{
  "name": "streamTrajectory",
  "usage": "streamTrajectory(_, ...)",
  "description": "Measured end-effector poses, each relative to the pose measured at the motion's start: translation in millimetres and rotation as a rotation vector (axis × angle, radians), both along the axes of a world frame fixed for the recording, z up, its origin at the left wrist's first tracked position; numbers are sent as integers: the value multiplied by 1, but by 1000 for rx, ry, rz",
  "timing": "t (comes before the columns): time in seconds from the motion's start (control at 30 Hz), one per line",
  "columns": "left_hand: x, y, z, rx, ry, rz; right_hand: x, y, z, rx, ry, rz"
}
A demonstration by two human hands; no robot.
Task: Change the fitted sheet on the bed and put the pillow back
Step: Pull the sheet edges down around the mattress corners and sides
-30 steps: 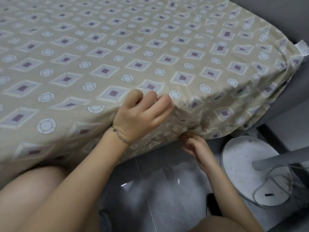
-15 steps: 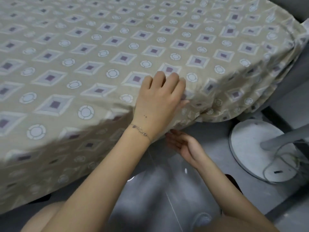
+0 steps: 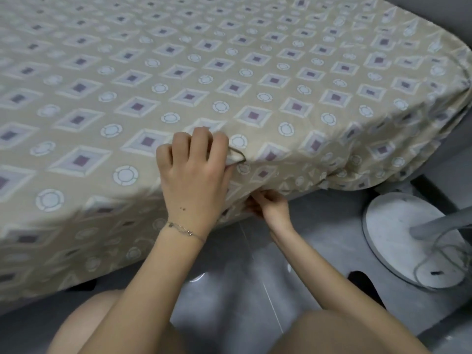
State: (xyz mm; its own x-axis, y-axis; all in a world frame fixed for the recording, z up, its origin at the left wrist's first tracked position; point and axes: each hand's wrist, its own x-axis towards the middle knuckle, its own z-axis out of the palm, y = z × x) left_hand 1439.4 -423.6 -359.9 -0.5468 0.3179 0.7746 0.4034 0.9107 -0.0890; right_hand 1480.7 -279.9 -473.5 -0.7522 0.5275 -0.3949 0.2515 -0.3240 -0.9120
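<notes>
Beige fitted sheet (image 3: 255, 72) (purple squares, white circles) lies spread taut, its near edge apparently puckered.

A beige fitted sheet (image 3: 255, 72) printed with squares and circles covers the mattress, wrapping its rounded corner at the right and gathering in wrinkles along the near side. The left hand (image 3: 194, 175), with a thin bracelet (image 3: 184, 229) at its wrist, lies on the near edge with its fingers curled, bunching a small fold of the sheet, while the right hand (image 3: 272, 206) just below it pinches the sheet's hem under the mattress edge. Bare knees (image 3: 84, 325) show at the bottom over a grey tiled floor (image 3: 229, 290), and a round white stand base (image 3: 390, 226) with a grey pole (image 3: 439, 223) sits at the right.
</notes>
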Motion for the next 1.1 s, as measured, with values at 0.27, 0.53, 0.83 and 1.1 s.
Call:
streamTrajectory(0.27, 4, 2, -16, 22, 172, 38, 25, 3, -32, 72, -175, 20)
streamTrajectory(0.53, -21, 5, -28, 47, 551, -112, 14, -4, -20, -675, -65, -197)
streamTrajectory(0.83, -35, 3, -22, -62, 699, -219, 18, 1, 15, -617, 40, -95)
streamTrajectory(1.1, -37, 3, -20, -86, 734, -241, 29, 12, 13, -703, 47, -105)
